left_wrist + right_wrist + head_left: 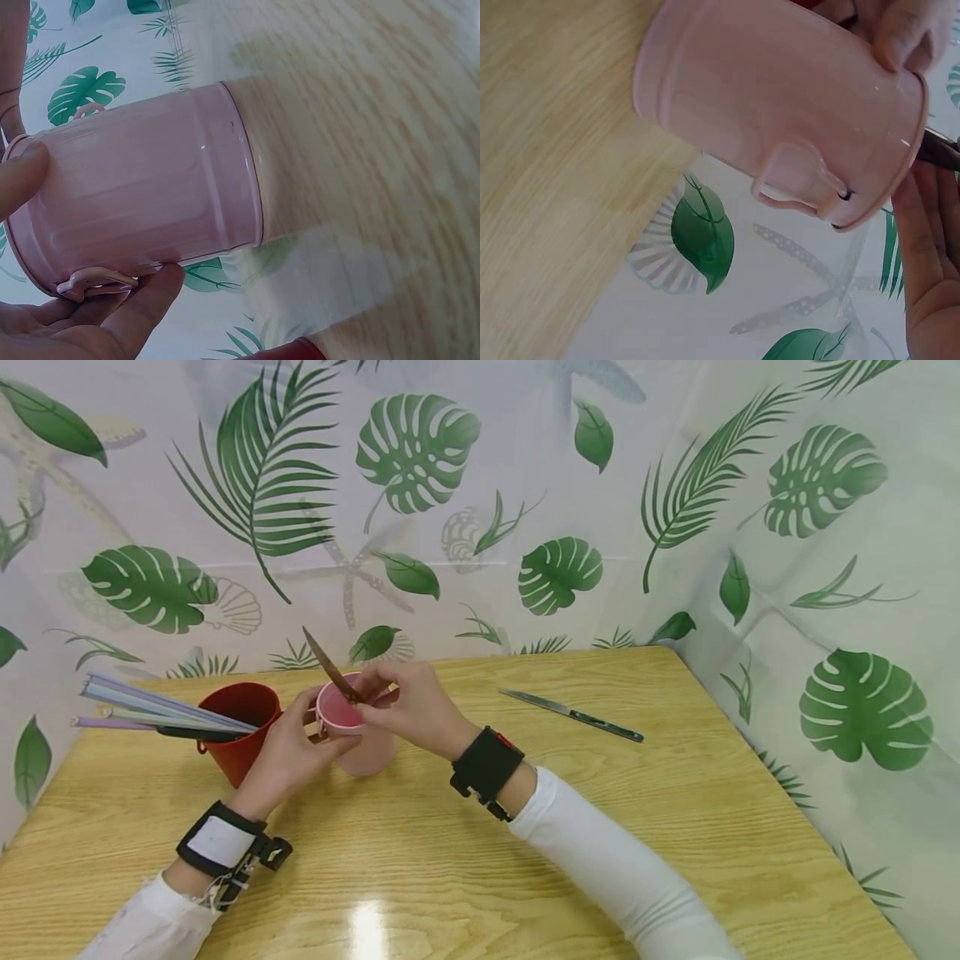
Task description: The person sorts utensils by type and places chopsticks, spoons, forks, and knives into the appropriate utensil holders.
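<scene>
My left hand (288, 747) holds a small pink metal bucket (366, 752) by its left side. In the left wrist view, the thumb lies near the rim of the pink bucket (142, 180), and the fingers are around its small side handle (96, 281). My right hand (408, 706) pinches a pointed brown blade (326, 658) over the bucket's mouth, its tip slanting up and to the left. The lower end of the blade is hidden by the fingers. From the right wrist, a dark part of the blade (939, 148) shows just past the rim.
A red bucket (243, 758) stands left of the pink one, with several long pale sticks (168, 702) and a black-handled item (197, 734) leaning out leftward. A knife with a dark handle (573, 714) lies on the wooden table (465, 877) at right. Leaf-patterned cloth (480, 527) hangs behind.
</scene>
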